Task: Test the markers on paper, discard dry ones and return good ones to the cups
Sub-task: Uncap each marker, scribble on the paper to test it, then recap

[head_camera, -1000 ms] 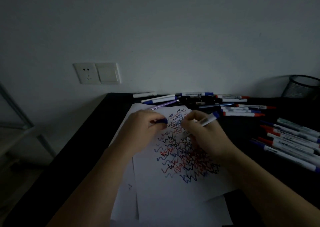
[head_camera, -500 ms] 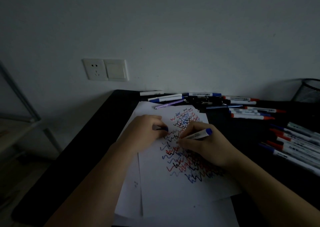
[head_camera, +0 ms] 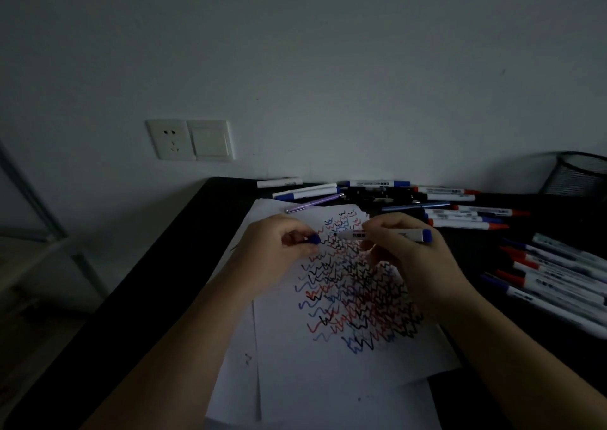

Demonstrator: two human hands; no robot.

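A white marker with a blue end (head_camera: 404, 234) lies level in my right hand (head_camera: 414, 262), lifted above the paper, its bare tip pointing left. My left hand (head_camera: 272, 255) pinches the blue cap (head_camera: 313, 239) a short way left of that tip. Under both hands lies a stack of white paper (head_camera: 328, 373) covered with blue, red and black zigzag scribbles (head_camera: 358, 298). A black mesh cup (head_camera: 578, 175) stands at the far right by the wall.
Several markers with blue and red caps (head_camera: 460, 212) lie along the back of the black desk (head_camera: 147, 298). Another row of markers (head_camera: 558, 275) lies at the right. A purple pen (head_camera: 312, 203) rests on the paper's top edge. A wall socket (head_camera: 190, 140) is behind.
My right hand lifted the marker's tip off the paper and turned it level, tip towards the cap in my left hand. The camera tilted slightly.
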